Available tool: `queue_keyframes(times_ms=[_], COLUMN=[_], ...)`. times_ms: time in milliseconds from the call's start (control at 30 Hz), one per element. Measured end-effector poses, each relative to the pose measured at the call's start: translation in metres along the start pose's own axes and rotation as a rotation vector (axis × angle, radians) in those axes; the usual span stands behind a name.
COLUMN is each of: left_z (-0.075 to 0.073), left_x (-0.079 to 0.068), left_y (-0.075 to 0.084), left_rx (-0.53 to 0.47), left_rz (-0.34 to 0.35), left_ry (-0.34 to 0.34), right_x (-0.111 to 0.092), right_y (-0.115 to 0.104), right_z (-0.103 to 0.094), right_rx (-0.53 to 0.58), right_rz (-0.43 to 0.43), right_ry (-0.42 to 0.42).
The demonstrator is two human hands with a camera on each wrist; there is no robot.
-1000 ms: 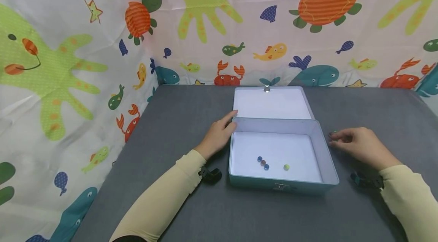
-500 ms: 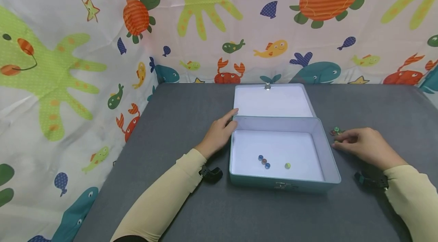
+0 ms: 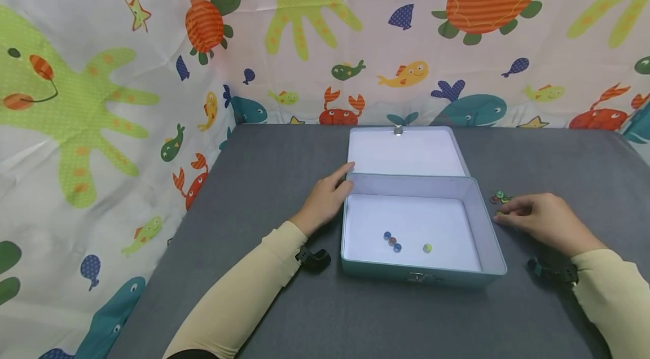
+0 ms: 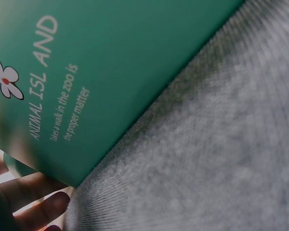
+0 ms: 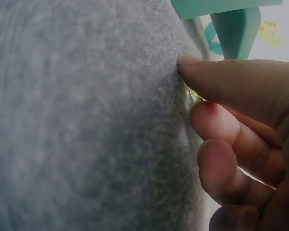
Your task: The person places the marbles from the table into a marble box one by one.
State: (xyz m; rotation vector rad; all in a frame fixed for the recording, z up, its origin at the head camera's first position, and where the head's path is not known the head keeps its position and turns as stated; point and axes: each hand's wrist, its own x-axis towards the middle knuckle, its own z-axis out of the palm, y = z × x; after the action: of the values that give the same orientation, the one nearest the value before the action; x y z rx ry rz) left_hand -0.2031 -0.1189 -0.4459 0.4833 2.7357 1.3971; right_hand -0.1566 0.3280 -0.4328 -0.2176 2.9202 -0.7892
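Note:
A teal tin box [image 3: 424,275] with a white inside stands with its lid [image 3: 406,150] folded back. On its floor lie two blue marbles [image 3: 398,248], a brownish marble [image 3: 392,241] and a yellow-green marble [image 3: 427,248]. My left hand [image 3: 325,198] rests at the box's rear left corner, index finger straight along the lid's edge and thumb at the rim. Right of the box, my right hand [image 3: 543,218] pinches a small yellow-green marble [image 5: 195,95] between thumb and fingertips, mostly hidden by them. Green and reddish marbles [image 3: 500,195] lie just beyond those fingers.
Grey cloth covers the table [image 3: 284,314]. A white curtain [image 3: 304,82] printed with sea animals hangs behind and along the left. Printed lettering shows on the box's green side [image 4: 111,62] in the left wrist view.
My right hand has shifted slightly right and toward me, uncovering the marbles beyond its fingers. The left hand stays at the box's corner; the marbles inside lie as before.

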Motion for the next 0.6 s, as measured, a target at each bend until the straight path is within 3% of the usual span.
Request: queue_keyframes(times_ms=[200,600], left_z=[0.001,0.001], left_x=[0.001,0.001], left_y=[-0.001,-0.004], left_rx=[0.002,0.000], left_rz=[0.002,0.004], left_ry=[-0.005,0.001], right_x=[-0.002,-0.003], right_y=[-0.004,-0.018], right_z=[-0.001,-0.016], right_rx=[0.019,0.119], right_rz=[-0.019,-0.013], right_ry=[0.023,-0.015])
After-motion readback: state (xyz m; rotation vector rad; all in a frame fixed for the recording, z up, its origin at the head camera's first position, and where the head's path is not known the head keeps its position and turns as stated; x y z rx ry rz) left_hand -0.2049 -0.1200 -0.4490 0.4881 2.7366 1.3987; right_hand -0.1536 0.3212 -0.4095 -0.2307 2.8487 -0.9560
